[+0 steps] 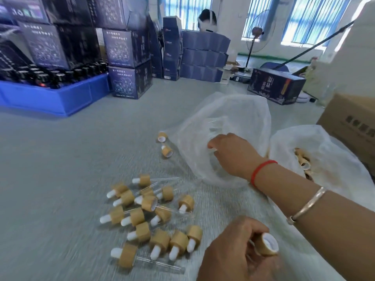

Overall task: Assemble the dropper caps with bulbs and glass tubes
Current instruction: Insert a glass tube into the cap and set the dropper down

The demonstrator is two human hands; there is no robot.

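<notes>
Nearby: blue crate (50, 98) | boxes (129, 47) | left hand (233, 252) grip pinching cap (266, 245) | right hand (233, 155) grip unclear inside bag (243, 110)

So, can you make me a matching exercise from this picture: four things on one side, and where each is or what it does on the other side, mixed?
Things:
1. left hand
2. right hand
3. blue crate
4. finished droppers

Places or states:
A. at the clear bag
B. in a loose pile on the grey surface
C. holds a bamboo cap
D. far left, filled with dark bottles

Pairs: 1-C, 2-A, 3-D, 4-B
</notes>
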